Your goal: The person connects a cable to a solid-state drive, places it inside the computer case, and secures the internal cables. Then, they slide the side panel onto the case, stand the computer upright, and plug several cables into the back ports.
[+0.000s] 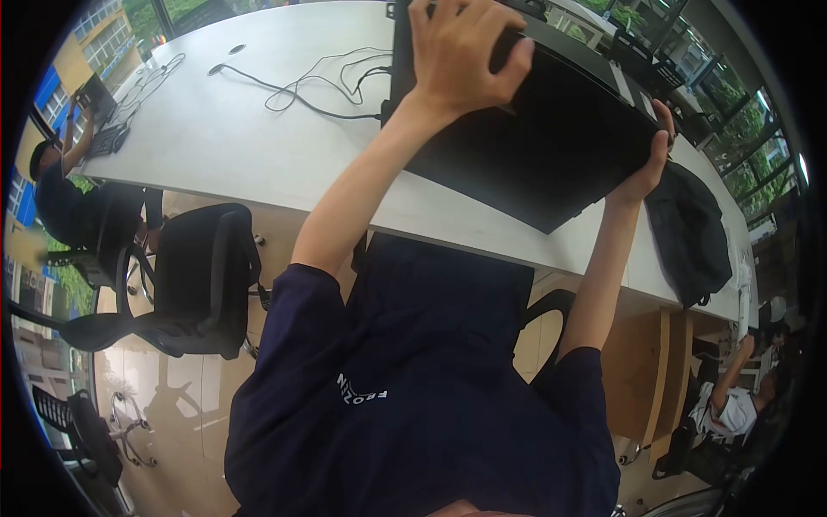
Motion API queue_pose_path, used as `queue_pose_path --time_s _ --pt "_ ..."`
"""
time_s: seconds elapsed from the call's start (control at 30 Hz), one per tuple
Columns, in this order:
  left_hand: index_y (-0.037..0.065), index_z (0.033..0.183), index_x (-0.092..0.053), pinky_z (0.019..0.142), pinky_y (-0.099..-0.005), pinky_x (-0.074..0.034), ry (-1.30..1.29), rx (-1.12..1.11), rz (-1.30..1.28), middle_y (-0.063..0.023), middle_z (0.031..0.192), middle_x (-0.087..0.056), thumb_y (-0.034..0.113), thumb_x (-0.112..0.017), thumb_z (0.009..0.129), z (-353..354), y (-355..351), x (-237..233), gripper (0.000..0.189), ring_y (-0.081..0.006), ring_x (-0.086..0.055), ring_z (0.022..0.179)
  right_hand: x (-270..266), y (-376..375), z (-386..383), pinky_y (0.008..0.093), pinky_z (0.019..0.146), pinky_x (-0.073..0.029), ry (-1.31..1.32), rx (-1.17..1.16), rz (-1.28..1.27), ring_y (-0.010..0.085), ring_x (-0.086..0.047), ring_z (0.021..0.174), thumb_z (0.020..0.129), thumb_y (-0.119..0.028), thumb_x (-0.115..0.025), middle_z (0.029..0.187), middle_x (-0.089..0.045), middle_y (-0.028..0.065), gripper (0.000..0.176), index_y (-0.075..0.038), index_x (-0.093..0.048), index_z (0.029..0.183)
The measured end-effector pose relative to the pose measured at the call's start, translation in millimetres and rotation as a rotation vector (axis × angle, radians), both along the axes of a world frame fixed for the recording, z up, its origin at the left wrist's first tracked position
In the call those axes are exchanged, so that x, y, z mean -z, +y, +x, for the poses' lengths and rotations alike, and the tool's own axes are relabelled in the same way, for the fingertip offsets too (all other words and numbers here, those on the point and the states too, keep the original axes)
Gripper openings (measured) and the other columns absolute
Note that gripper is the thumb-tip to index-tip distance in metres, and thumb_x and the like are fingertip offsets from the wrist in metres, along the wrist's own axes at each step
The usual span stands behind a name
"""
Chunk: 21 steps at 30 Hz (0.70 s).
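Observation:
A black computer case (525, 164) rests tilted on the white table in front of me, its large dark side panel facing me. My left hand (465, 56) is over the upper left part of the case, fingers spread and thumb held apart; the fingertips are partly cut off by the frame's top. At the right end of the case, my right hand (644, 172) grips its edge, thumb on the near side and fingers round the far side. Black cables (345, 114) run from the left end of the case across the table.
A black bag (689, 228) lies on the white table (250, 164) right of the case. Black office chairs (202, 276) stand at the left. One person (65, 181) sits at the far left by a keyboard (108, 140), another person (732, 405) at the right. A wooden cabinet (633, 370) is under the table.

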State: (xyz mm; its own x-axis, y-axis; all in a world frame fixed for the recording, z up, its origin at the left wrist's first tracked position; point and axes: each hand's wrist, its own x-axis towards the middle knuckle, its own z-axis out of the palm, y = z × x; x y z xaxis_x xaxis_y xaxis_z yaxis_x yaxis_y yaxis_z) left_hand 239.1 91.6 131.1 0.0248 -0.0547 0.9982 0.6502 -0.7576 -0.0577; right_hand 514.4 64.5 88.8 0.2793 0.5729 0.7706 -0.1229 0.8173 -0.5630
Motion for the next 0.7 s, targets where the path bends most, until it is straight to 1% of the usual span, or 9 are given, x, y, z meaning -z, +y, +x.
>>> queue_pose_path --time_s 0.17,0.2,0.23,0.27,0.43,0.5,0.6,0.67,0.7 --pt "0.006 0.092 -0.069 0.097 -0.0432 -0.035 0.017 0.065 -0.007 -0.0061 0.095 -0.072 0.02 -0.065 0.087 -19 10 0 0.015 -0.0262 -0.061 0.094 -1 -15 -31 0.0285 0.103 -0.042 -0.01 0.072 0.048 0.0172 -0.058 0.115 0.102 -0.045 -0.058 0.126 -0.059 0.0087 0.054 -0.005 -0.053 0.137" --pt "0.006 0.093 -0.069 0.097 -0.0433 -0.036 0.026 0.078 -0.013 -0.0062 0.096 -0.072 0.02 -0.065 0.088 -24 14 0 0.015 -0.0261 -0.061 0.094 0 -12 -32 0.0356 0.104 -0.048 -0.066 0.142 0.07 0.0236 -0.062 0.118 0.108 -0.043 -0.045 0.132 -0.059 0.015 0.054 0.0 -0.048 0.141" --pt "0.006 0.093 -0.07 0.097 -0.0434 -0.036 0.049 0.086 0.036 -0.0061 0.096 -0.073 0.023 -0.065 0.09 -31 32 5 0.018 -0.0255 -0.061 0.094 3 -13 -34 0.0354 0.104 -0.048 -0.044 0.094 0.075 0.0231 -0.062 0.117 0.108 -0.044 -0.041 0.13 -0.06 0.0145 0.055 0.0 -0.048 0.141" --pt "0.014 0.095 -0.076 0.101 -0.0386 -0.032 0.06 0.1 0.115 0.0034 0.098 -0.075 0.022 -0.062 0.09 -34 45 7 0.017 -0.0182 -0.06 0.098 0 -19 -46 0.0353 0.103 -0.048 -0.021 0.044 0.081 0.0226 -0.062 0.117 0.109 -0.045 -0.038 0.129 -0.061 0.014 0.056 0.0 -0.048 0.142" --pt "0.01 0.098 -0.077 0.102 -0.0368 -0.034 0.081 0.181 0.07 -0.002 0.104 -0.078 0.018 -0.046 0.096 -51 52 6 0.032 -0.02 -0.062 0.101 1 -30 -73 0.0336 0.101 -0.049 0.023 0.059 0.065 0.0205 -0.063 0.116 0.112 -0.046 -0.03 0.128 -0.064 0.0136 0.056 -0.003 -0.046 0.143" --pt "0.008 0.098 -0.077 0.102 -0.0364 -0.035 0.089 0.203 0.059 -0.0033 0.105 -0.078 0.019 -0.044 0.096 -54 53 3 0.034 -0.0205 -0.063 0.101 3 -29 -76 0.0281 0.101 -0.044 -0.027 -0.01 0.07 0.0167 -0.06 0.116 0.112 -0.04 -0.031 0.128 -0.061 0.0109 0.051 -0.002 -0.047 0.142" --pt "0.005 0.098 -0.076 0.1 -0.0359 -0.037 0.098 0.215 0.034 -0.0065 0.106 -0.078 0.023 -0.041 0.098 -64 63 4 0.039 -0.0224 -0.064 0.101 1 -28 -93 0.0332 0.115 -0.031 -0.044 0.219 0.083 0.0229 -0.048 0.131 0.11 -0.03 -0.034 0.138 -0.052 0.0144 0.046 0.003 -0.048 0.139" --pt "0.009 0.09 -0.073 0.098 -0.0391 -0.038 0.049 0.321 0.061 -0.0025 0.098 -0.076 0.025 -0.055 0.093 -70 74 4 0.024 -0.0222 -0.062 0.096 1 -31 -105 0.0355 0.117 -0.027 -0.054 0.248 0.089 0.0256 -0.046 0.134 0.109 -0.029 -0.034 0.138 -0.052 0.015 0.045 0.002 -0.048 0.139" --pt "0.007 0.092 -0.075 0.095 -0.0357 -0.04 0.061 0.275 0.113 -0.0044 0.1 -0.078 0.019 -0.046 0.098 -72 78 3 0.032 -0.023 -0.064 0.094 1 -30 -110 0.0357 0.117 -0.027 -0.069 0.258 0.115 0.0267 -0.045 0.134 0.109 -0.028 -0.036 0.14 -0.05 0.0154 0.045 0.002 -0.047 0.14"
